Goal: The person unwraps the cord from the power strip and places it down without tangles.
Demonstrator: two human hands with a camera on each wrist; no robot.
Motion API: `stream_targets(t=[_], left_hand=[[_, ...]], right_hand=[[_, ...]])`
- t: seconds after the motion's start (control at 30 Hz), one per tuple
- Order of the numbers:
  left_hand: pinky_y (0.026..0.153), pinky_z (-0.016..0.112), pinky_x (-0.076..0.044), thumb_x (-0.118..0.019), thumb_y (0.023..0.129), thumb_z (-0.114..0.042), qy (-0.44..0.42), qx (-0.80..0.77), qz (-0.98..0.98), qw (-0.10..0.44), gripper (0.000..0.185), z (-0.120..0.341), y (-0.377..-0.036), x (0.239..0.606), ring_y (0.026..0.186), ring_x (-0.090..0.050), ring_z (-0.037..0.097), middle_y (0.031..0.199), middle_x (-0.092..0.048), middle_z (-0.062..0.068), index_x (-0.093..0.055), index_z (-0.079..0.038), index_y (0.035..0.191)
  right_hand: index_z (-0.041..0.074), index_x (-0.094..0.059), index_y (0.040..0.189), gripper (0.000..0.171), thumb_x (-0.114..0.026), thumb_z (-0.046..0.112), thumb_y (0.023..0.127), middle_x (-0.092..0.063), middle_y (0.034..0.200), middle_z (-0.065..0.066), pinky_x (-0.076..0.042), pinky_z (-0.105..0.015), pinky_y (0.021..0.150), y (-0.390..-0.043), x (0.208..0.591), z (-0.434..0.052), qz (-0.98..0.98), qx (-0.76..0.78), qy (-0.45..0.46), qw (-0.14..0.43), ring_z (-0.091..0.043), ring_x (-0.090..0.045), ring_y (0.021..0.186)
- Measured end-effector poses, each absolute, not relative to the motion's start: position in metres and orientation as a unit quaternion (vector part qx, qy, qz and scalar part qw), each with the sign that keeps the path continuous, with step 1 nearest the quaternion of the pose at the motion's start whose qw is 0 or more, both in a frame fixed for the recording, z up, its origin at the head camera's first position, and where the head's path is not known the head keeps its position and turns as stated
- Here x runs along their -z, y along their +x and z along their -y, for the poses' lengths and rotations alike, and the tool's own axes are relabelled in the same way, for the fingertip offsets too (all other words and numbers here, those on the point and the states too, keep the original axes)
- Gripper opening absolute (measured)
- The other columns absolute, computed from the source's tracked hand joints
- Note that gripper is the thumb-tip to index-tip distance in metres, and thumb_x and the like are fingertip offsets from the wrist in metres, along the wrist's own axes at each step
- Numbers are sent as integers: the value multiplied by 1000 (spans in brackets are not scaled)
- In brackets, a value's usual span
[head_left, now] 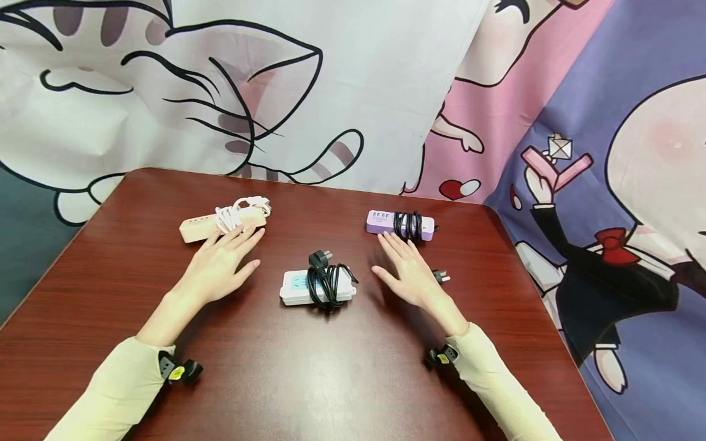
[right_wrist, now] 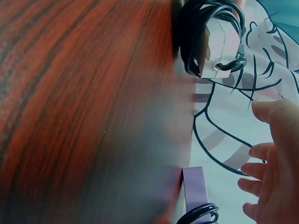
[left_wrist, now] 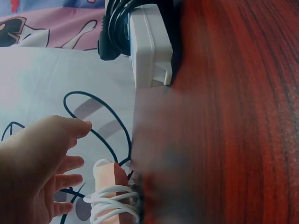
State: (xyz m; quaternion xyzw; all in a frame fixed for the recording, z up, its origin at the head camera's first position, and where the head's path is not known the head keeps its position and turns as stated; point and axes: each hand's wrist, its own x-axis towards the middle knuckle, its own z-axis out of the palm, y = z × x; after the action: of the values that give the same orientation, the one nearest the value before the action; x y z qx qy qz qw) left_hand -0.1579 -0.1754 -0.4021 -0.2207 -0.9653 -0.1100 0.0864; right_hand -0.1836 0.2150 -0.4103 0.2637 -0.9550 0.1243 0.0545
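1. Head view: both hands lie flat, palms down, on the dark red wood surface (head_left: 309, 380), fingers straight and a bit spread, gripping nothing. The left hand (head_left: 223, 263) has its fingertips right at the near side of the pink power strip (head_left: 220, 223), which sits toward the far left corner with its white cord (head_left: 237, 211) wound round it. The right hand (head_left: 405, 269) points at the purple power strip (head_left: 399, 223) near the far edge, black cord looped round its middle. Between the hands, roughly centre, lies the white power strip (head_left: 317, 286) with a black cord (head_left: 326, 283) bundled on it, touching neither hand. All the cords are wrapped, so my guess is they're just bundled to keep tidy. A loose-looking black plug (head_left: 441, 277) pokes out just right of the right hand.

2. Left wrist view: shows the end face of the white power strip (left_wrist: 152, 46) close up, which the head view doesn't, plus the left hand (left_wrist: 37, 168) with relaxed open fingers just short of the pink power strip (left_wrist: 110, 179). Whether a fingertip actually touches it is hard to call here, it's blurry.

3. Right wrist view: the right hand (right_wrist: 275, 163) hangs open beside the purple power strip (right_wrist: 196, 191), clearly apart from it, a gap the head view hides. The black cord (right_wrist: 205, 32) coil fills the top.
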Motion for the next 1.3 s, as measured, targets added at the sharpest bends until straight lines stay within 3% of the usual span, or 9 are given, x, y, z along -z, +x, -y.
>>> stream_targets(t=[0.8,1.03,1.3], left_hand=[[112,54,-22,-55,93,-30,-223,116,962,103,52,174,-157,404,134,-42,37,144,-48,18,-49,-5,139],[111,55,-25,-56,93,-29,-226,123,959,119,50,171,-156,400,131,-45,36,140,-52,17,-52,-6,137],[107,52,-32,-60,91,-27,-236,150,948,150,46,166,-154,399,121,-52,37,130,-60,16,-57,-8,132]], right_hand=[[7,-39,146,62,-55,39,95,-41,150,-15,-23,-52,114,-191,410,-216,946,-143,276,87,-33,-34,141],[9,-51,138,55,-64,33,91,-54,139,-12,-32,-46,110,-192,399,-212,929,-177,296,134,-32,-46,130],[10,-60,130,49,-71,28,86,-63,127,-7,-37,-40,103,-194,387,-206,912,-185,326,169,-24,-51,117]])
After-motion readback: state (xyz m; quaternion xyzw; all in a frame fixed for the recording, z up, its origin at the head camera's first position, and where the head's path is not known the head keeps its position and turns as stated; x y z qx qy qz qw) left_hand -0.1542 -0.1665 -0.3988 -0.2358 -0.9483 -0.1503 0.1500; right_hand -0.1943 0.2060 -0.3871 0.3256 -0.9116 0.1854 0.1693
